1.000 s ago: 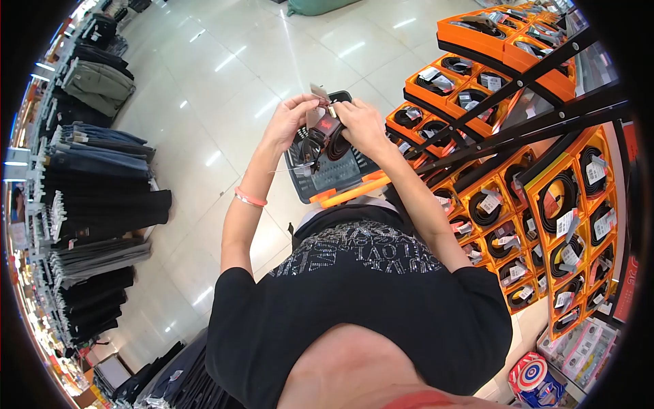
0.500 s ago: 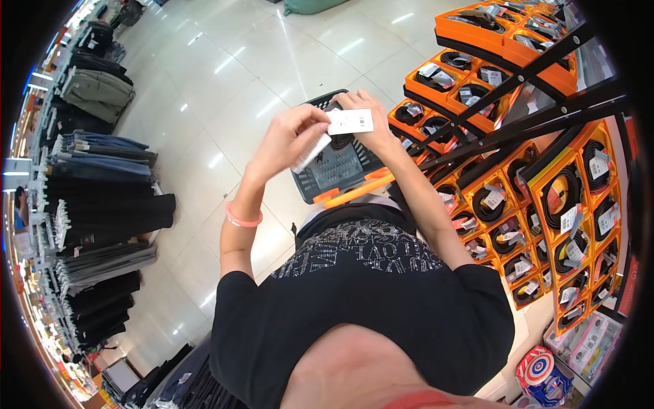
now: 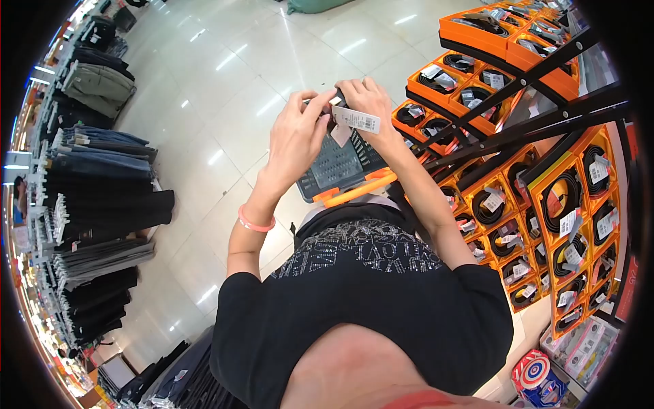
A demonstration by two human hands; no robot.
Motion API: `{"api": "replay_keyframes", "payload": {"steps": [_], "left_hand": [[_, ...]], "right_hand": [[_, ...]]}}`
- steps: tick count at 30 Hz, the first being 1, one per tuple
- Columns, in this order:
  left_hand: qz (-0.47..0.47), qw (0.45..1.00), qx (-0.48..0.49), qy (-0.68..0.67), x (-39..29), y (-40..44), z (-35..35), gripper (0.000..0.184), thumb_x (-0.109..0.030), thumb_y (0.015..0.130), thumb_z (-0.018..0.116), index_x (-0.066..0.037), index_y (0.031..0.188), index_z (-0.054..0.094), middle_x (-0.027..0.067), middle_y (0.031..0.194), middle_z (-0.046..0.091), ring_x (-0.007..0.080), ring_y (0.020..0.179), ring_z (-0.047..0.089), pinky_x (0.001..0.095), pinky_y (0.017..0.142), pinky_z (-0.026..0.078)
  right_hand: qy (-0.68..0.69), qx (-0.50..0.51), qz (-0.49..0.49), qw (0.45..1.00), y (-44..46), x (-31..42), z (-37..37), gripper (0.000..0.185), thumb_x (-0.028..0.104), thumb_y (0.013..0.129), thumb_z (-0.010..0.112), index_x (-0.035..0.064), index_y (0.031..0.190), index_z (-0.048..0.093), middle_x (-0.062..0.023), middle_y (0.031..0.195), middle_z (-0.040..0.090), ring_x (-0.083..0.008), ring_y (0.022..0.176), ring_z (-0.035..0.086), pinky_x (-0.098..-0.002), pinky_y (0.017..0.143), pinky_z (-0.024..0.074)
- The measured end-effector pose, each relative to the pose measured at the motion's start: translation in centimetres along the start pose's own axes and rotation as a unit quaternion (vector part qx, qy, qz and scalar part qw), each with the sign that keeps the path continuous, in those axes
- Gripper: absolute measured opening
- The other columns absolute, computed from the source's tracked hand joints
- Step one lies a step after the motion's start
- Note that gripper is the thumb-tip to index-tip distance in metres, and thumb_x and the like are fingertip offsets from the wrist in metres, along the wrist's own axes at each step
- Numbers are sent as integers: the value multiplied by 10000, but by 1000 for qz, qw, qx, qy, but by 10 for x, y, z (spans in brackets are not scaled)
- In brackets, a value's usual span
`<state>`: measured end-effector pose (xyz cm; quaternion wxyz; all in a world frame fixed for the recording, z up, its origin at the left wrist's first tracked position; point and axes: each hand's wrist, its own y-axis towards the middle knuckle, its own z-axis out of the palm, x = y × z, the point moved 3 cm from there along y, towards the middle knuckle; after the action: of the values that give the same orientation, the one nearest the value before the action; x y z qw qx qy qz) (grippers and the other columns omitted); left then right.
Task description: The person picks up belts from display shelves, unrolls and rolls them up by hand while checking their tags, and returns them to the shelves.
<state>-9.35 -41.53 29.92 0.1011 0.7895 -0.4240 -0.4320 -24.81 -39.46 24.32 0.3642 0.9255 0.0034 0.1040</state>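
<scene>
In front of my chest, both hands hold a dark coiled belt point(image 3: 340, 99), mostly hidden by my fingers. My left hand point(image 3: 294, 140), with a pink bracelet on its wrist, is closed with thumb and fingertips on the belt's near side. My right hand point(image 3: 368, 108) wraps round the other side. A white printed tag point(image 3: 357, 119) with a barcode hangs from the belt, and a second, plain tag lies under it. Below my hands is a dark shopping basket point(image 3: 334, 170) with an orange handle point(image 3: 361, 189).
On my right a rack holds orange display boxes point(image 3: 470, 31) with several coiled, tagged belts point(image 3: 564, 194). Black metal bars point(image 3: 524, 112) cross in front of it. Trousers point(image 3: 109, 208) hang along the left. Shiny tiled floor point(image 3: 225, 102) stretches ahead.
My left hand has let go of the tags and moved up onto the belt. The white tag now hangs loose, tilted down to the right. My right hand still holds the belt.
</scene>
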Motion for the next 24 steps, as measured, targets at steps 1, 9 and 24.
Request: {"api": "replay_keyframes", "payload": {"steps": [1, 9, 24], "left_hand": [[26, 999, 16, 31, 7, 1, 7, 177, -18, 789, 598, -51, 963, 600, 98, 967, 556, 249, 756, 575, 359, 655, 470], [51, 999, 3, 10, 17, -7, 13, 142, -10, 720, 625, -64, 842, 575, 83, 949, 557, 271, 825, 536, 372, 737, 418], [105, 982, -149, 54, 9, -47, -29, 261, -56, 732, 707, -70, 972, 603, 77, 1062, 603, 259, 1071, 519, 387, 934, 353]], "right_hand": [[0, -1, -1, 1000, 1, 2, -1, 270, 298, 642, 662, 124, 827, 569, -26, 756, 585, -224, 757, 560, -345, 624, 441], [-44, 10, 2, 999, -5, -8, 8, 252, 112, 637, 653, 124, 881, 588, -13, 798, 615, -209, 789, 573, -335, 628, 460], [22, 71, 54, 996, 4, -14, -10, 334, 22, 623, 631, 82, 947, 572, -81, 838, 629, -277, 821, 573, -382, 703, 475]]}}
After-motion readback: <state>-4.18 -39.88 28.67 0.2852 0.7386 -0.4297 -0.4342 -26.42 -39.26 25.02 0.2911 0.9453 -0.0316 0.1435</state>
